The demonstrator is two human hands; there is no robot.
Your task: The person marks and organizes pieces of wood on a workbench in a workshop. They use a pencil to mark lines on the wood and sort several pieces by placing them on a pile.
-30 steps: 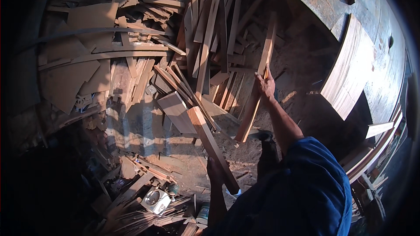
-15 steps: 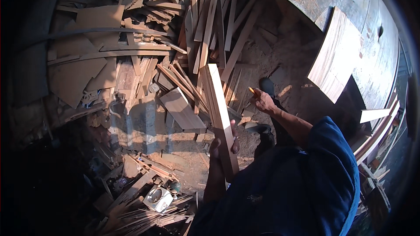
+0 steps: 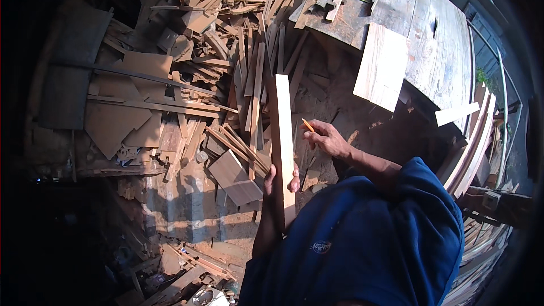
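Observation:
A long pale wooden bar [image 3: 281, 124] points away from me, its lower part gripped by my left hand [image 3: 272, 178], whose fingertips show on both sides of it. Just right of the bar, my right hand [image 3: 323, 139] pinches an orange pencil [image 3: 307, 125] between thumb and fingers, with the tip toward the bar but apart from it. Part of my left forearm is hidden by the bar and my blue shirt.
A jumbled pile of offcuts [image 3: 209, 51] fills the ground ahead, with flat panels [image 3: 116, 136] at the left. A weathered wooden bench top [image 3: 425, 51] at the upper right carries a pale board [image 3: 379, 65]. Long planks [image 3: 470, 141] lie stacked at the right.
A second ago my right hand held a long slat; it has let that go and moved beside the bar, still holding the pencil. My left hand has raised the bar and turned it straighter.

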